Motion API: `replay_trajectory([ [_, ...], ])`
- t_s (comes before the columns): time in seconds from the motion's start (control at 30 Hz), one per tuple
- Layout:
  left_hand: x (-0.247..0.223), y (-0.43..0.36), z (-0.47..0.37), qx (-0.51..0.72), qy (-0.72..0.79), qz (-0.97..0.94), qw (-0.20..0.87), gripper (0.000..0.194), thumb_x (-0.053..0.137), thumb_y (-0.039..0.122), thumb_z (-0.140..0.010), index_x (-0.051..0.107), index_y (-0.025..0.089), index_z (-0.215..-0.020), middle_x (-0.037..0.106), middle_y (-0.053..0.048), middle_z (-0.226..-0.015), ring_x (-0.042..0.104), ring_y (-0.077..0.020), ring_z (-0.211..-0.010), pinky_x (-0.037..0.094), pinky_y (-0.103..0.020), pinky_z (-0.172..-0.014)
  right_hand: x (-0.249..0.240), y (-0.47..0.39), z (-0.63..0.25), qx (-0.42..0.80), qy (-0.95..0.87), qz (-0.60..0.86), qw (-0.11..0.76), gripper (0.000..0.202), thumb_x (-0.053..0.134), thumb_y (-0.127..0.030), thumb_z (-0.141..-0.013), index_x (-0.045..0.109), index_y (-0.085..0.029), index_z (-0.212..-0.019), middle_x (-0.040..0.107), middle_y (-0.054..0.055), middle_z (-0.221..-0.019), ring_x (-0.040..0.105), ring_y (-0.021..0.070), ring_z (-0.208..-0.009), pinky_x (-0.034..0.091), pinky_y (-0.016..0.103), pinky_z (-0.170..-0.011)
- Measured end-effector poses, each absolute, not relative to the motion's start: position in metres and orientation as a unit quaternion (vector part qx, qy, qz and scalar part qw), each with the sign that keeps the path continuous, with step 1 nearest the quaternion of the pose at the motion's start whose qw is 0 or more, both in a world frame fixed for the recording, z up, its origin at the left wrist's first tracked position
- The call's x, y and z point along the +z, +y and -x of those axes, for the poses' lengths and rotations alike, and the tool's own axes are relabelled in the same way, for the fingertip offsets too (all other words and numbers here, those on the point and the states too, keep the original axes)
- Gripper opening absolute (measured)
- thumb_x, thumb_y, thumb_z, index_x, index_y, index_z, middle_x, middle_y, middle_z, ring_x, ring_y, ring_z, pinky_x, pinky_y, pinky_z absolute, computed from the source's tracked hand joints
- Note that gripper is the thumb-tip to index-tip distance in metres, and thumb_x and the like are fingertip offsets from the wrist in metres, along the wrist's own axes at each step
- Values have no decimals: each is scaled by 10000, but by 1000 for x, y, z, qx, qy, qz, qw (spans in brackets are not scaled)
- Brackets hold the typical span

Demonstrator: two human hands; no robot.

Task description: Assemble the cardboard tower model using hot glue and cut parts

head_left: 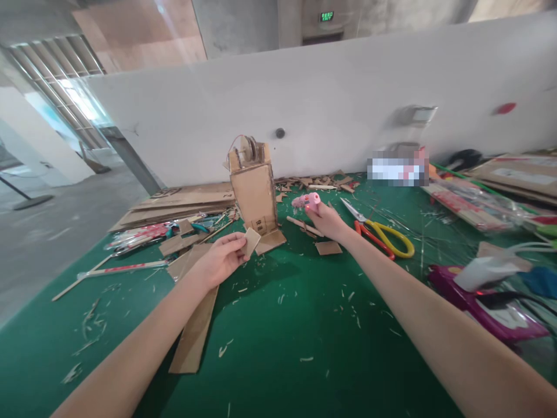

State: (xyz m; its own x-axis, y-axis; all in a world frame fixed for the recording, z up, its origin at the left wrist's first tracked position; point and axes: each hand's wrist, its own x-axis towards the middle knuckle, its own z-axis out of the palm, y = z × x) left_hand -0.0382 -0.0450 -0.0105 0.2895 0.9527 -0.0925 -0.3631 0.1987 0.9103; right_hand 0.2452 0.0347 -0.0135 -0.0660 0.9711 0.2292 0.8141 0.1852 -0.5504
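My left hand (226,258) pinches a small square cardboard piece (251,242) between thumb and fingers. To the right, my right hand (327,220) is wrapped around a pink glue gun (307,201), its grip mostly hidden by the fingers. Between and behind the hands stands an upright cardboard tower (255,194), topped by a round cardboard wheel (249,149) with a thin red wire beside it. Below my right hand a cardboard scrap (328,248) lies flat. A long cardboard strip (194,334) passes under my left forearm.
Scissors (383,235) with yellow and orange handles lie right of my right hand. Stacked cardboard sheets (183,200) rest at the back left. A purple power strip (491,307) with plugs and cables sits at right. Shavings dot the green table (304,313); a white partition (331,110) stands behind.
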Motion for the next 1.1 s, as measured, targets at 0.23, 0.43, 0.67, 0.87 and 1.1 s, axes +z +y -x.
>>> replay_trajectory([
  [0.23, 0, -51, 35, 498, 463, -491, 544, 220, 773, 297, -681, 642, 164, -796, 624, -16, -840, 538, -110, -721, 403, -214, -604, -12, 28, -235, 88, -701, 680, 196, 479, 361, -477, -920, 578, -110, -1138, 641, 202, -1150, 562, 343, -1118, 394, 416, -906],
  [0.43, 14, -59, 32, 445, 578, -563, 387, 217, 708, 371, -727, 663, 184, -827, 642, -16, -818, 536, -150, -704, 347, -243, -584, 12, 4, -239, -15, -712, 695, 103, 697, 404, -667, -839, 610, -53, -1098, 614, 263, -1148, 513, 408, -1147, 384, 485, -904],
  [0.67, 12, -60, 27, 467, 592, -536, 380, 164, 749, 280, -634, 675, 159, -716, 624, -16, -651, 509, -146, -582, 325, -241, -519, 52, -68, -192, -46, -775, 621, 110, 275, 560, -446, -841, 645, -187, -803, 658, 129, -720, 632, 267, -714, 431, 358, -606],
  [0.87, 11, -77, 10, 542, 532, -465, 454, 159, 698, 256, -631, 623, 155, -728, 596, 16, -673, 514, -132, -638, 349, -231, -562, 23, -110, -127, -148, -863, 432, 216, 149, 471, -234, -883, 594, -150, -877, 644, 95, -758, 609, 208, -702, 375, 288, -515],
  [1.1, 6, -82, -4, 574, 520, -356, 523, 133, 666, 193, -615, 597, 159, -724, 571, 24, -652, 498, -110, -610, 343, -219, -545, 3, -89, -121, -216, -841, 439, 231, 207, 363, -77, -876, 563, -132, -885, 609, 90, -768, 577, 216, -675, 373, 296, -512],
])
